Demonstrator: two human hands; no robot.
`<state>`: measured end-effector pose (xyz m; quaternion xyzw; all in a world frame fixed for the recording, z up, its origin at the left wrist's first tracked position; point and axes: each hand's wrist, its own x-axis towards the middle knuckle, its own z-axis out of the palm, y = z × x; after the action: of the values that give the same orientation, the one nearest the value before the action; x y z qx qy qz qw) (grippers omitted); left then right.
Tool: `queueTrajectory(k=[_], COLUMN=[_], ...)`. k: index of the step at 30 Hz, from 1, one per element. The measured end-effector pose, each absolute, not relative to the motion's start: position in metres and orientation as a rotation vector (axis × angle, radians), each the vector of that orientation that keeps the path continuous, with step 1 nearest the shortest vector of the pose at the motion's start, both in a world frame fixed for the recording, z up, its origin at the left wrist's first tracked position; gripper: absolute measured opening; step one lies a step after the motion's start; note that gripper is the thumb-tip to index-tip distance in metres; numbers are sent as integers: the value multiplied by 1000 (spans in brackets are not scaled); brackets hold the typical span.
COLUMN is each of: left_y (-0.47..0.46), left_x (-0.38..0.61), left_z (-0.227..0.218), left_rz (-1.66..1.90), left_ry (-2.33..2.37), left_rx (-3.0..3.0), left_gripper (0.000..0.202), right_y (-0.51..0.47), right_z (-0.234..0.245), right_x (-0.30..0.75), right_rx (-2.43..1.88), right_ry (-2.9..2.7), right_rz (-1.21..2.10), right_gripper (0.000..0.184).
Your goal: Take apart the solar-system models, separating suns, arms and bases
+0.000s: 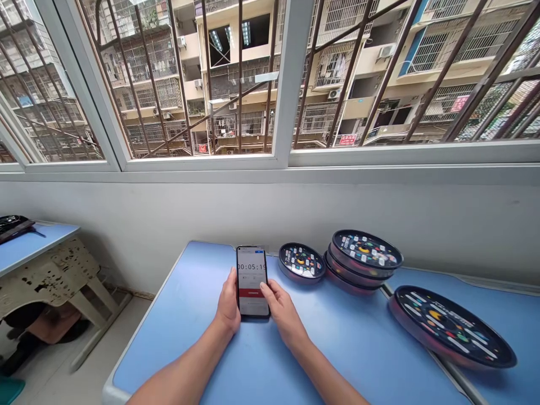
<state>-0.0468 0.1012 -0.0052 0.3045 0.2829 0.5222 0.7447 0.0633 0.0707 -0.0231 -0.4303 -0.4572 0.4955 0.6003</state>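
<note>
Presently my left hand (228,301) and right hand (282,311) grip the black rectangular smartphone (252,281) above the smooth blue tabletop (169,349); a fumble could knock it against the round black-faced, red-rimmed disc (301,262) just beside.

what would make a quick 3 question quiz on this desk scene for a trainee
1. True or false: the left hand and the right hand both touch the phone.
2. Which is closest to the phone? A) the single round disc B) the stacked discs C) the large disc
3. What colour is the desk top?

Key: 1 true; 2 A; 3 blue
</note>
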Motion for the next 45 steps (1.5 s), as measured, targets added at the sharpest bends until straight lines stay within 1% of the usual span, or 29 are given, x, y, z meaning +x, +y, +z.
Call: queueTrajectory(k=[33,37,42,45], left_y=[96,98,103,107], left_x=[-45,-45,-49,-52], left_z=[2,1,2,3], left_rz=[1120,1120,1143,1114], left_ry=[624,588,581,562], left_rx=[622,631,599,536], left_gripper=[38,38,38,38], right_y=[68,66,66,66], right_z=[-18,-17,-22,-26], right_x=[63,65,73,75], right_rx=[-1000,-1015,-1035,-1019], right_ry=[-1021,-1027,-1126,-1278], right_rz=[1145,1123,1230,1255], right_gripper=[42,45,51,60])
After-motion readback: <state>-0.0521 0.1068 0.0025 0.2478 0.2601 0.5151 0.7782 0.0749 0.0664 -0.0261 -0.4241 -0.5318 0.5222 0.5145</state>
